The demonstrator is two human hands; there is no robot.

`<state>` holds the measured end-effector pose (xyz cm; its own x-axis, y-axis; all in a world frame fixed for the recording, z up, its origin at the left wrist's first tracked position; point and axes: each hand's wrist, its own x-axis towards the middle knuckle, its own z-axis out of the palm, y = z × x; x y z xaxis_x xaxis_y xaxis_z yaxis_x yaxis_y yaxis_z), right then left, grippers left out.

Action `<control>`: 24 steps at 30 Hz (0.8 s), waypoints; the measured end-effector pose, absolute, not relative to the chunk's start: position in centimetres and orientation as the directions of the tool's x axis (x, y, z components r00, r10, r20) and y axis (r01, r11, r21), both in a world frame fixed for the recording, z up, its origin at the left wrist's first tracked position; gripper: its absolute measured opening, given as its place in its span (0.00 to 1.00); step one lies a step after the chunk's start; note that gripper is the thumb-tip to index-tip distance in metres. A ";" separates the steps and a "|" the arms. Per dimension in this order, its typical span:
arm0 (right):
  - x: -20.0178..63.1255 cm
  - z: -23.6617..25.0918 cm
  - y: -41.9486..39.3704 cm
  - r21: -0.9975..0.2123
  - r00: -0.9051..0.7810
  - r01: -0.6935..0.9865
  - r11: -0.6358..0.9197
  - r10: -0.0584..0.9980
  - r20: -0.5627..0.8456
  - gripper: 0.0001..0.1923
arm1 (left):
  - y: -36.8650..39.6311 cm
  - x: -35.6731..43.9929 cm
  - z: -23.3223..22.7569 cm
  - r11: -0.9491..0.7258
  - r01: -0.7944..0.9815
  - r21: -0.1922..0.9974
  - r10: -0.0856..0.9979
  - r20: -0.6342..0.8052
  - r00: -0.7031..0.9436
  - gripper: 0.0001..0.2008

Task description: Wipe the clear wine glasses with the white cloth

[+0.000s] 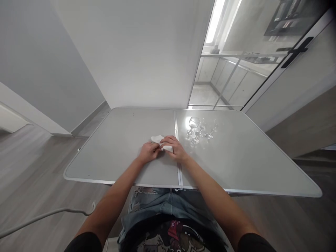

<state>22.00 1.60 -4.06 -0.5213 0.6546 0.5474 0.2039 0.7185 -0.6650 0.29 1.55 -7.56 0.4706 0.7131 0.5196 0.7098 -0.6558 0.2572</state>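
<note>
A crumpled white cloth (157, 139) is bunched between my two hands, above the table close to its middle seam. My left hand (149, 152) is closed, its fingers curled at the cloth's lower left side. From the right, my right hand (174, 147) wraps over the cloth, and a white fold pokes out beneath its fingers. Whether anything lies inside the cloth is hidden. Several clear stemmed glasses (194, 122) stand close together on the right half of the table, beyond my right hand.
The grey folding table (244, 157) has a metal rim and a metal seam (180, 174) across it. A white wall (147, 63) rises behind it. At the right is a glass door with a black handle (297, 52). A pale cable (60, 210) runs at lower left.
</note>
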 end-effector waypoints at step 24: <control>20.9 -6.8 3.0 -0.991 0.041 -0.126 -0.048 0.998 -0.053 0.17 | 1.5 0.2 -7.8 -0.733 0.618 0.284 0.662 0.509 0.550 0.09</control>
<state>20.85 2.98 -6.76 0.0415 0.9977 -0.0531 -0.1264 -0.0475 -0.9908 0.24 1.51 -7.77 0.5503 0.6621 0.5087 0.6184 -0.7326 0.2845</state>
